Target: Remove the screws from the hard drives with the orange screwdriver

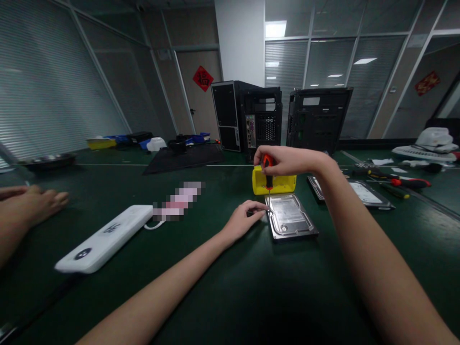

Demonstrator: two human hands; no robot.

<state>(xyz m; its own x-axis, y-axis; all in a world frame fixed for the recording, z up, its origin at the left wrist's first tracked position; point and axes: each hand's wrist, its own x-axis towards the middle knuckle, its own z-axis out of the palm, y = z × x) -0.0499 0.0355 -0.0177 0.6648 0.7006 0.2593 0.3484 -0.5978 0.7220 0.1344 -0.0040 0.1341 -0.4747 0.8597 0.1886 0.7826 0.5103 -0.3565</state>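
A silver hard drive (pixel 293 216) lies flat on the dark green table in front of me. My right hand (pixel 278 160) is closed from above around the red and black handle of a screwdriver (pixel 269 182). The screwdriver stands upright, its tip at the drive's far left corner area. At the drive's left edge is my left hand (pixel 246 219), its fingers bent and fingertips on that edge close to the screwdriver tip. Whether they also touch a screw is too small to tell. Directly behind the drive sits a yellow bin (pixel 287 185) on its side.
More hard drives (pixel 366 192) and several hand tools (pixel 409 183) lie to the right. Two black computer cases (pixel 247 115) stand at the back. On the left are a white power bank (pixel 108 237), a blurred-out item with a cable, and another person's hands (pixel 32 203).
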